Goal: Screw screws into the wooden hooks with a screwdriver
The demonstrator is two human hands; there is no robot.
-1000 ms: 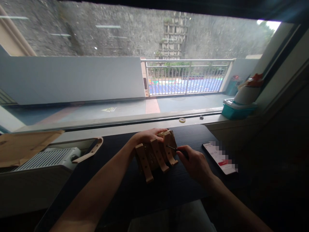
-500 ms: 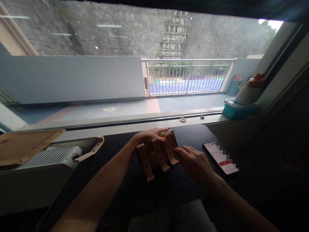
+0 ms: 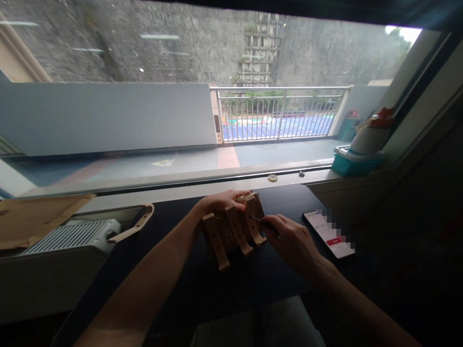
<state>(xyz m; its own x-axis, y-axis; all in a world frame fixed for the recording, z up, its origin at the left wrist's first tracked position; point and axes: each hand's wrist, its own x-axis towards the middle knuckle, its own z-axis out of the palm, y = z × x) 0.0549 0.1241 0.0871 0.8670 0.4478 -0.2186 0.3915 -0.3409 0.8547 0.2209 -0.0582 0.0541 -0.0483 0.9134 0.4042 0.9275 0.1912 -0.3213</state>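
To my right a phone [image 3: 327, 236] lies on the dark table [image 3: 289, 202] (a red patch on its lit screen). On my left I see brown paper [image 3: 39, 217] partly covering a white radiator [image 3: 77, 236]. Ahead, the windowsill [image 3: 173, 194] carries a round yellowish disc [image 3: 272, 178] and a teal box [image 3: 354, 165] under a white container [image 3: 368, 137]; outside stands a railing [image 3: 284, 115].

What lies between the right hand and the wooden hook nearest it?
In the head view, a thin dark tool bridges that stretch: the right hand holds it, and its tip is at the nearest wooden hook.

Free tabletop [image 3: 289, 200] beyond right hand [image 3: 293, 238], phone [image 3: 325, 231] rightward
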